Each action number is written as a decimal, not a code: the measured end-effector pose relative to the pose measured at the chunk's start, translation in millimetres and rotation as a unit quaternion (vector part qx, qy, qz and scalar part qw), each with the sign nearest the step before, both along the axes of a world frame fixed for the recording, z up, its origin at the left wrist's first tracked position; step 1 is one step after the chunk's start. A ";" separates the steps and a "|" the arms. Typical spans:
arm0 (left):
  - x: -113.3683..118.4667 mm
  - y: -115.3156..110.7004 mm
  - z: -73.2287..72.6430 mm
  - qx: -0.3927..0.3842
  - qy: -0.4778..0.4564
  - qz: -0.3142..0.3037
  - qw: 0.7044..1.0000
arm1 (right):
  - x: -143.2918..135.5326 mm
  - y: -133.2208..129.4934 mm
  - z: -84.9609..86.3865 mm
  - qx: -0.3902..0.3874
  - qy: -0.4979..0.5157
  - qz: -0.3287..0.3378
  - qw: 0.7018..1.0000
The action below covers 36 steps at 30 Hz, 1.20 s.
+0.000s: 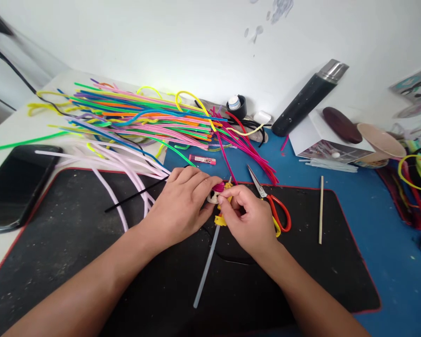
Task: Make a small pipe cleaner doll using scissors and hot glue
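A small craft piece (214,198) is showing a cream-white surface with dark marks and a magenta portion (219,187) at its far side. It is being held between the left hand (182,201) and right hand (253,219), over the black mat (259,290). Fingers are partly covering it, obscuring its full outline.

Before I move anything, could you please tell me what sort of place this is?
Probably a craft desk: colourful pipe cleaners are heaped at the back, open scissors lie on a black mat, and the left hand and right hand pinch a small piece.
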<state>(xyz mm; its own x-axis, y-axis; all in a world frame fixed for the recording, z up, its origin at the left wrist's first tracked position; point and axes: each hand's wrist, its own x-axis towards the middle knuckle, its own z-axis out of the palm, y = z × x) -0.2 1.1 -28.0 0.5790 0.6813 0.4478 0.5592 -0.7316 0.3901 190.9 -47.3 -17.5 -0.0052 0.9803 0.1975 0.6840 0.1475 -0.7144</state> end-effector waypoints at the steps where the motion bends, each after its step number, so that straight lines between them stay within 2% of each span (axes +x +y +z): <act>1: 0.0 -0.1 -0.4 0.000 0.000 0.000 1.000 | 0.3 0.1 0.0 -0.001 -0.001 -0.001 1.000; 17: -1.1 -0.1 0.4 -0.020 0.016 -0.006 1.000 | 1.1 -0.7 0.4 -0.012 -0.001 0.002 1.000; 26: -0.8 0.0 0.8 -0.006 0.012 -0.007 1.000 | 1.1 -0.7 0.2 -0.010 0.012 0.002 1.000; 36: -1.0 0.4 1.5 -0.039 0.010 -0.005 0.999 | 0.9 -1.8 -0.8 -0.008 0.015 -0.001 1.000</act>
<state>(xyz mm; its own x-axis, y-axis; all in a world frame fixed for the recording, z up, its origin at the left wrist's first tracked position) -1.1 1.5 -26.5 0.5933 0.7081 0.3828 0.5606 -0.7048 0.4347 191.8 -49.1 -18.4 0.0034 0.9833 0.1820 0.6620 0.1342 -0.7374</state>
